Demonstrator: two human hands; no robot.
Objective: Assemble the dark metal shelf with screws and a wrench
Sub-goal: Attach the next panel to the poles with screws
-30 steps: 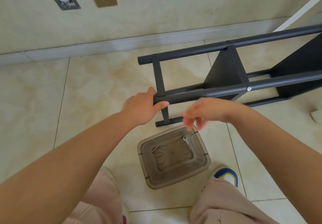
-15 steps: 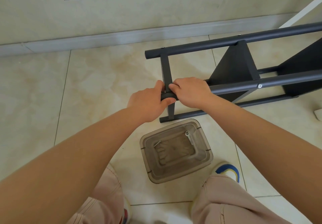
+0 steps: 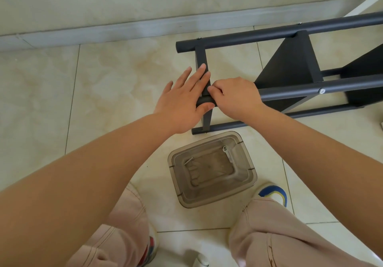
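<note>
The dark metal shelf (image 3: 290, 73) lies on its side on the tiled floor, its tube ends pointing left. My left hand (image 3: 184, 98) lies with straight fingers over the end of the near upper tube, thumb under the tube's tip. My right hand (image 3: 236, 98) has its fingers curled at the joint of that tube and the flat crossbar; what they pinch is hidden. A silver screw head (image 3: 321, 91) shows further right on the same tube. The wrench (image 3: 227, 152) lies in a clear plastic tray (image 3: 246, 185).
The tray stands on the floor between my knees, with a small metal piece (image 3: 189, 160) inside at its left. A grey skirting board (image 3: 124, 31) runs along the wall behind. A white bar (image 3: 364, 3) leans at the top right. My shoes (image 3: 273, 192) flank the tray.
My left hand has let go of the tube end and spread its fingers flat. My right hand, which came from above the tray to the joint, stays there. The camera tilted down.
</note>
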